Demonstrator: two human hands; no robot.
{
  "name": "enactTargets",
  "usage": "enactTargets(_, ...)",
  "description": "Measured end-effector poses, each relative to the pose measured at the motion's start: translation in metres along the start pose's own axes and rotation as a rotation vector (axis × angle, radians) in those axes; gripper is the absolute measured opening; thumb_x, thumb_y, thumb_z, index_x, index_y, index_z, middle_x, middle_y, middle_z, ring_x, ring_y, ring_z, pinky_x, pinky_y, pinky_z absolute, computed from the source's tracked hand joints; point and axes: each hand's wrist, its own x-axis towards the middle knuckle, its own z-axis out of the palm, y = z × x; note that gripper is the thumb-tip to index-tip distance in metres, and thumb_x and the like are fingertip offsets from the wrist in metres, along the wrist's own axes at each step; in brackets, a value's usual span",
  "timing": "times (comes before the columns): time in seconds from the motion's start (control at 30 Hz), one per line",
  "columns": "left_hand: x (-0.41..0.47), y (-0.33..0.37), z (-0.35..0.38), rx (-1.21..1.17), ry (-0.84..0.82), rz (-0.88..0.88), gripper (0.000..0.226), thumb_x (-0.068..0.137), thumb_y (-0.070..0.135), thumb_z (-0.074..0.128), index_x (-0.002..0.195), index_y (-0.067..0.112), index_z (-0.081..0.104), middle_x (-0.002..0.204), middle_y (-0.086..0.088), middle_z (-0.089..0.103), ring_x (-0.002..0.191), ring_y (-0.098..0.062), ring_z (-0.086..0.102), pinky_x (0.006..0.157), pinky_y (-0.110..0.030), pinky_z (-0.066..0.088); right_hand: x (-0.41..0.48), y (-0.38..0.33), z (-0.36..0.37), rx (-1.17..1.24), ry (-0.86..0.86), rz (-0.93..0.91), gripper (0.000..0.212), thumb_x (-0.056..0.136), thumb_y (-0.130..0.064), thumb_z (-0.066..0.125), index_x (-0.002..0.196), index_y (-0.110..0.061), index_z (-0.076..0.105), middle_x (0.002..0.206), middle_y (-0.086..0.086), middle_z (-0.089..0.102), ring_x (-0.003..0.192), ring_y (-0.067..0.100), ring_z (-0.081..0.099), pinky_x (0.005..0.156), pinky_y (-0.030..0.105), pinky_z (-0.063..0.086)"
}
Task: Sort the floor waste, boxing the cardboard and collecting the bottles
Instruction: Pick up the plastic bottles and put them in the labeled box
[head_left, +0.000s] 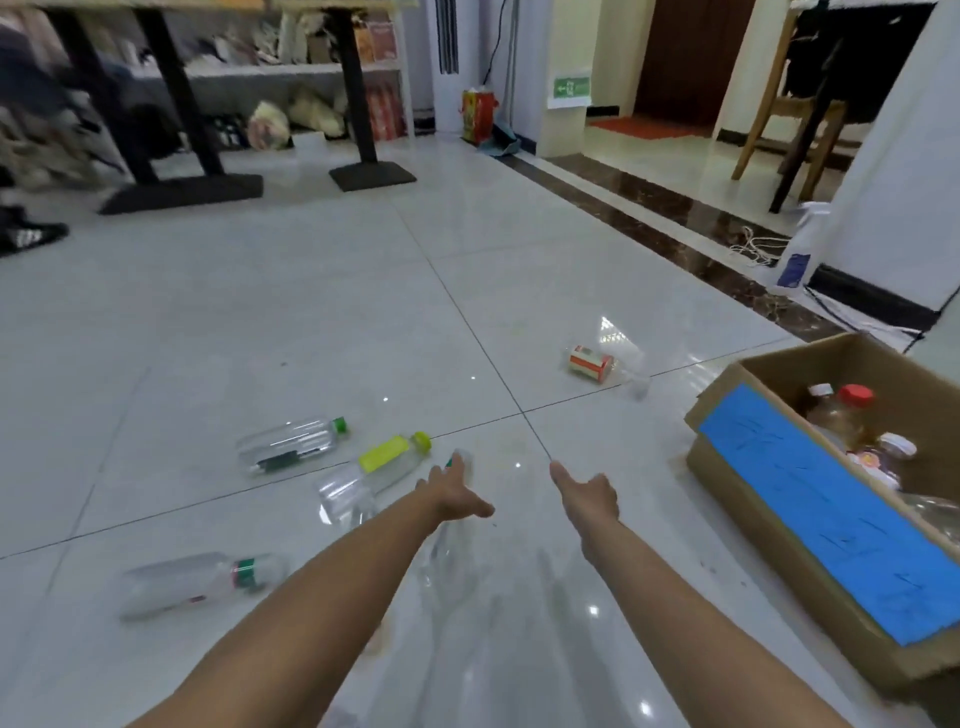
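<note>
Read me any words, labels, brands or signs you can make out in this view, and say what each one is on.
No text can be quoted.
Green wall sign: white marks, too small to read.
Blue sheet on the cardboard box: faint scribbles, illegible.
Orange-labelled bottle: print blurred.
Yellow-labelled bottle: no readable print.
Spray bottle, blue label: blurred.
Red gift bag: pattern only.

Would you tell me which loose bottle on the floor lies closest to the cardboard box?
The bottle with the orange-and-white label, alone right of the tile seam; the others cluster left, near the left hand.
</note>
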Motion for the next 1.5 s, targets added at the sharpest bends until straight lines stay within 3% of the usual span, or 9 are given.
enactTargets(0.3,0.028,-0.116,-0.057,-0.028,0.016,-0.203,0.103,0.087,0.038,0.067,0.154,0.021,-0.009,0.161,-0.013,-0.009,0.148,-0.036,-0.004,0.119,-0.042,0.012,-0.014,-0.018,0.125,0.042,-0.263,0.193,0.076,0.09,-0.046,0.057,0.142,0.002,0.031,0.145,0.017,0.038,0.132,0.034,0.039,0.104,0.041,0.036)
enactTargets(0.37,0.034,-0.129,-0.052,-0.01,0.042,-0.283,0.102,0.085,0.042,0.066,0.154,0.014,-0.003,0.159,-0.017,0.0,0.147,-0.037,0.007,0.118,-0.039,0.016,-0.011,-0.017,0.137,0.047,-0.271,0.228,0.073,0.09,-0.045,0.058,0.14,0.002,0.034,0.143,0.017,0.04,0.131,0.034,0.041,0.103,0.04,0.036)
enactTargets(0.53,0.039,-0.159,-0.016,-0.014,0.05,-0.462,0.083,0.078,0.055,0.063,0.141,0.007,0.036,0.138,-0.009,0.043,0.13,-0.023,0.043,0.102,-0.027,0.037,-0.005,-0.002,0.146,0.033,-0.313,0.314,0.07,0.092,-0.035,0.058,0.144,0.002,0.03,0.149,0.018,0.035,0.137,0.033,0.035,0.11,0.04,0.031)
enactTargets(0.7,0.043,-0.16,0.02,-0.155,0.044,-0.522,0.092,0.074,0.036,0.077,0.141,0.004,0.021,0.138,-0.011,0.041,0.128,-0.024,0.045,0.103,-0.028,0.041,0.01,0.009,0.155,0.061,-0.332,0.3,0.066,0.094,-0.031,0.057,0.144,0.003,0.031,0.15,0.018,0.034,0.138,0.033,0.033,0.111,0.039,0.03)
enactTargets(0.93,0.049,-0.165,0.017,-0.172,0.073,-0.408,0.079,0.074,0.03,0.073,0.135,0.008,0.027,0.13,-0.014,0.043,0.119,-0.03,0.051,0.096,-0.035,0.049,0.017,0.033,0.195,0.057,-0.374,0.373,0.069,0.089,-0.032,0.064,0.141,-0.001,0.034,0.141,0.018,0.044,0.128,0.034,0.044,0.096,0.038,0.039)
enactTargets(1.07,0.061,-0.166,0.012,-0.11,0.12,-0.327,0.075,0.076,0.038,0.072,0.134,0.011,0.031,0.129,-0.012,0.044,0.122,-0.031,0.048,0.095,-0.037,0.046,0.041,0.056,0.213,0.075,-0.358,0.345,0.091,0.059,-0.046,0.076,0.133,-0.004,0.044,0.127,0.017,0.056,0.11,0.035,0.057,0.093,0.039,0.05)
enactTargets(1.3,0.071,-0.155,0.007,-0.229,0.155,-0.268,0.078,0.068,0.046,0.07,0.131,0.01,0.041,0.128,-0.01,0.05,0.12,-0.029,0.05,0.096,-0.036,0.046,0.042,0.056,0.194,0.172,-0.479,0.452,0.045,0.077,-0.013,0.078,0.111,0.004,0.054,0.077,0.014,0.059,0.061,0.024,0.058,0.035,0.02,0.042)
enactTargets(1.37,0.07,-0.146,0.005,-0.306,0.134,-0.258,0.081,0.06,0.049,0.066,0.127,0.009,0.045,0.126,-0.01,0.054,0.116,-0.029,0.054,0.096,-0.038,0.047,0.04,0.059,0.181,0.185,-0.498,0.476,0.045,0.075,-0.017,0.079,0.109,0.003,0.057,0.074,0.012,0.057,0.06,0.022,0.057,0.037,0.022,0.044)
enactTargets(1.5,0.069,-0.118,0.01,-0.36,0.133,-0.187,0.064,0.073,0.038,0.075,0.122,0.008,0.048,0.122,-0.011,0.057,0.112,-0.028,0.057,0.094,-0.04,0.05,0.041,0.052,0.15,0.243,-0.468,0.464,0.041,0.077,-0.012,0.077,0.109,0.0,0.055,0.088,0.014,0.057,0.07,0.026,0.06,0.06,0.035,0.055)
